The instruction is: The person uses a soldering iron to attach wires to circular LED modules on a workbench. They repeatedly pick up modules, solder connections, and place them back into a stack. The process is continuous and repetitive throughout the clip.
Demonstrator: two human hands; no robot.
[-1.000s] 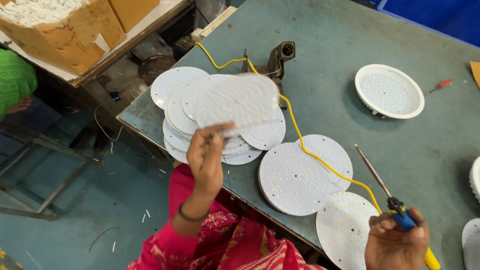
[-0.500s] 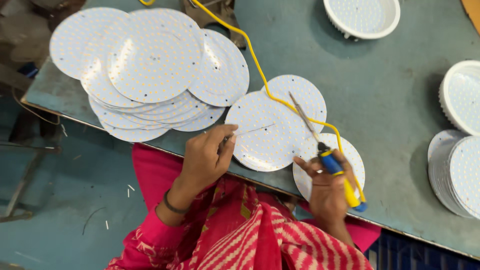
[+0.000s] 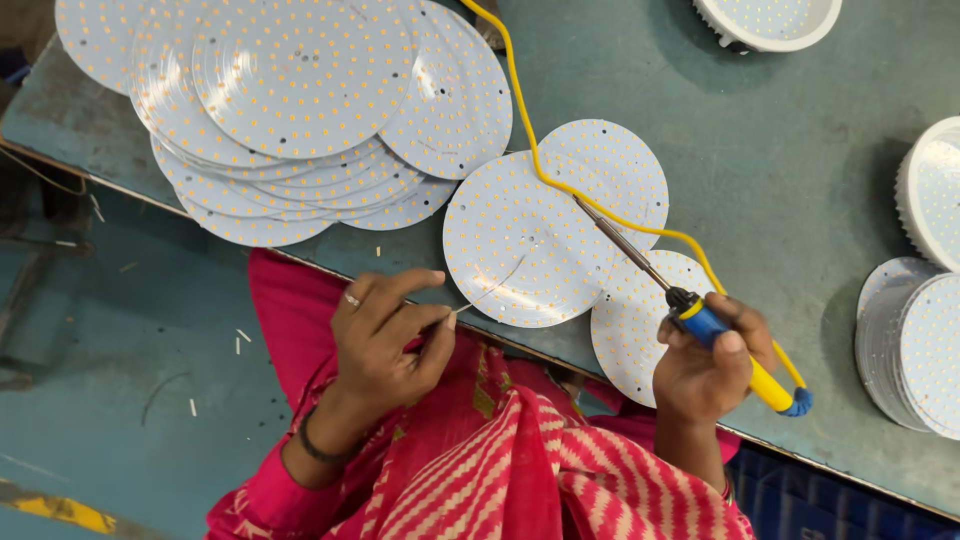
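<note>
Meanwhile right hand (image 3: 705, 365) grips soldering iron (image 3: 700, 320), left hand (image 3: 385, 335) pinches solder wire (image 3: 495, 285) over round LED board (image 3: 525, 245).

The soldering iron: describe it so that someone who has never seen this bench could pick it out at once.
Start at the grey-green table and find the loose white round LED boards near its front edge. The person's right hand grips the soldering iron over them, its thin metal tip resting on the biggest loose LED board. Its blue-and-yellow handle and trailing yellow cord set it apart from everything else there.
</note>
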